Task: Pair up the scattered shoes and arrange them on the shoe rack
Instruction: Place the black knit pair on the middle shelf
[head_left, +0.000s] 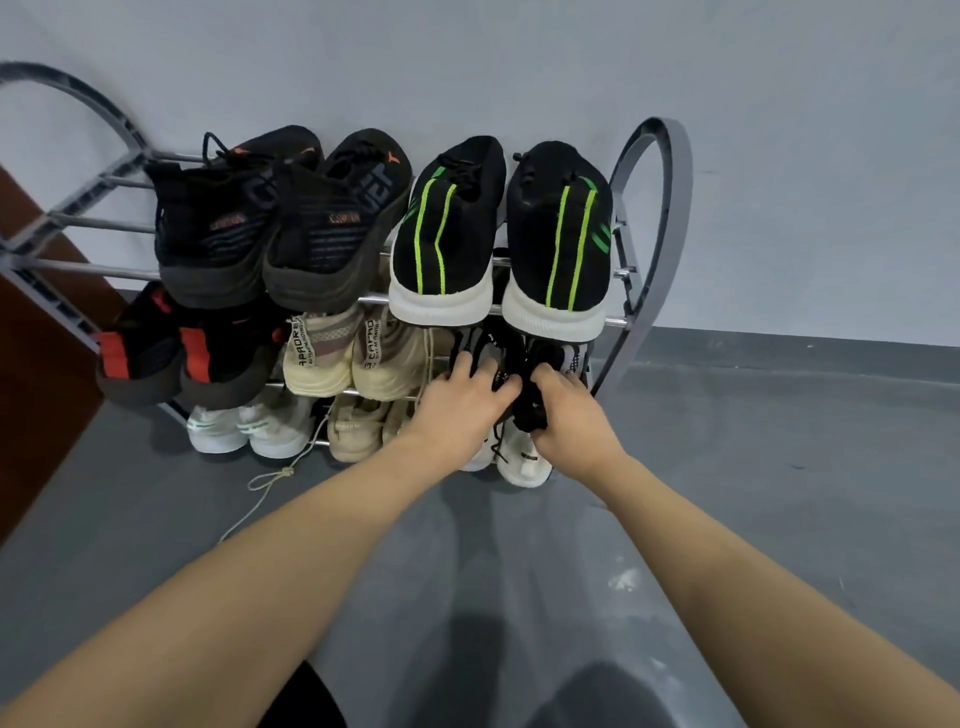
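Under the green-striped shoes (498, 234), our left hand (457, 405) and right hand (566, 415) grip half-hidden black shoes (498, 358).

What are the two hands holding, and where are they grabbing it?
Each hand grips one shoe of the black and grey pair on the rack's middle shelf, at the heel end: the left hand holds the left shoe, the right hand the right one.

The hands (514, 410) hide most of the grey-black shoes (498, 353); the rack's (649, 234) left hoop is cropped.
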